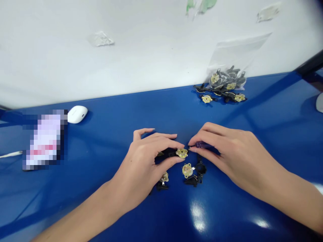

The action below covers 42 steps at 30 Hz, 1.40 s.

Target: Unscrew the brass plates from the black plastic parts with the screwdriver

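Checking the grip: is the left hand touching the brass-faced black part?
Touching: the head view shows the left hand pinching the brass-faced black part between thumb and fingers.

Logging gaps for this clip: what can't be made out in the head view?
Pixelated object: a mosaic hides what it is.
Purple-handled tool: the fingers of the right hand hide its tip.
Black part: the left hand covers most of its shape.
White object: cut off by the right edge.
Parts in the plastic bag: the film obscures their detail.
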### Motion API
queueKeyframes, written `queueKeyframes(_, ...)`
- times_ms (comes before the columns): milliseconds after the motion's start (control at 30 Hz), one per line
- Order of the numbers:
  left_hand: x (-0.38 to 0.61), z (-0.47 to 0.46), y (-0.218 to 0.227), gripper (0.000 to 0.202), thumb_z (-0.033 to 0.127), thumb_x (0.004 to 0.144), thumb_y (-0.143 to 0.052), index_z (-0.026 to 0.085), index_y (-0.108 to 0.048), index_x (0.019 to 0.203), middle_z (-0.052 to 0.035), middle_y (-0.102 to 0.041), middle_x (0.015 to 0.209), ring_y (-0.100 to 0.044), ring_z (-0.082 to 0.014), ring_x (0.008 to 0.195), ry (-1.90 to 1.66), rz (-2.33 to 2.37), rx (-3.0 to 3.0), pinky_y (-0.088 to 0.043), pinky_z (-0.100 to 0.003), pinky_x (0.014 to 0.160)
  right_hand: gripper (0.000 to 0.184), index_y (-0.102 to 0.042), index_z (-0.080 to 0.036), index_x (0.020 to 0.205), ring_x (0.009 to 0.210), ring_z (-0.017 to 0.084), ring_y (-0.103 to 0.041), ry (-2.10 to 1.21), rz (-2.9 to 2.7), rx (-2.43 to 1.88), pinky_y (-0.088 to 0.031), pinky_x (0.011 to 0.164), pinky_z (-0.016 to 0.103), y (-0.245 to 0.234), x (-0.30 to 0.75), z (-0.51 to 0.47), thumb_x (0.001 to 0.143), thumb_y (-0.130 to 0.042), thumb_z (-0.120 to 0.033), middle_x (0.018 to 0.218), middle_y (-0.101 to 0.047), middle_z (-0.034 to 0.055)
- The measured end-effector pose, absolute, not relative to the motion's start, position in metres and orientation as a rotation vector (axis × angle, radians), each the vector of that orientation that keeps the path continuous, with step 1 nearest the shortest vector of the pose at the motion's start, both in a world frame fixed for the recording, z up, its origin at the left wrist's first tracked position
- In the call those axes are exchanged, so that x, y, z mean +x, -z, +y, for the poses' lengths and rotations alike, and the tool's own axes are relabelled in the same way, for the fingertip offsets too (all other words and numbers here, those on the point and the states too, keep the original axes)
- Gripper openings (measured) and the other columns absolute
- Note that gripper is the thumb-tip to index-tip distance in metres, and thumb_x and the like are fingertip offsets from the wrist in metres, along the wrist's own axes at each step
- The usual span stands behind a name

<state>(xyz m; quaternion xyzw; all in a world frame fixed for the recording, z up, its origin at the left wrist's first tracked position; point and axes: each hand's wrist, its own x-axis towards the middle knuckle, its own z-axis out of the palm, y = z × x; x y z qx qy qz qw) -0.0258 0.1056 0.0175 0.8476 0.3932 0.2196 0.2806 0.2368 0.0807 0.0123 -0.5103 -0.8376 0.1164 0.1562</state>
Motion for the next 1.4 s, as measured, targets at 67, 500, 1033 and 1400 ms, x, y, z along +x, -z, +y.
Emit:
queueKeyframes(67,-0.025,0.106,-0.018,0.017,0.031,0.104,-0.086,0.034,-0.079,0.120,0.0112,-0.090,0.121,-0.078,-0.0243,0.133,-0.586,1.053,2.270,-0.032,-0.047,0.125,0.015,-0.073,-0.027,0.111,0.078,0.019,-0.072,-0.314,-2.407,-1.461,-0.051,0.073,0.038,-0.012,0.237,0.081,0.114,-0.058,-0.027,0.103,-0.070,-0.0002)
queueKeyframes(500,-0.025,0.105,-0.017,0.016,0.031,0.105,-0.085,0.035,-0.079,0.119,0.0121,-0.090,0.120,-0.078,-0.0240,0.134,-0.593,1.042,2.261,-0.032,-0.047,0.125,0.019,-0.072,-0.027,0.111,0.079,0.019,-0.072,-0.323,-2.422,-1.450,-0.051,0.074,0.038,-0.011,0.237,0.080,0.116,-0.055,-0.027,0.103,-0.070,0.0013)
queueKeyframes(1033,-0.025,0.106,-0.019,0.017,0.030,0.104,-0.086,0.034,-0.079,0.119,0.0106,-0.090,0.120,-0.078,-0.0253,0.133,-0.593,1.034,2.249,-0.031,-0.048,0.124,0.014,-0.074,-0.030,0.120,0.088,0.022,-0.077,-0.379,-2.402,-1.448,-0.056,0.083,0.040,-0.014,0.241,0.083,0.114,-0.062,-0.031,0.109,-0.074,0.0013)
queueKeyframes(1400,-0.024,0.104,-0.031,0.019,0.028,0.099,-0.092,0.034,-0.083,0.115,0.0124,-0.090,0.121,-0.084,-0.0182,0.115,-0.823,1.064,2.171,-0.044,-0.041,0.117,0.026,-0.075,-0.029,0.117,0.084,0.021,-0.075,-0.487,-2.327,-1.444,-0.056,0.077,0.040,-0.023,0.238,0.082,0.118,-0.052,-0.041,0.107,-0.077,0.0013)
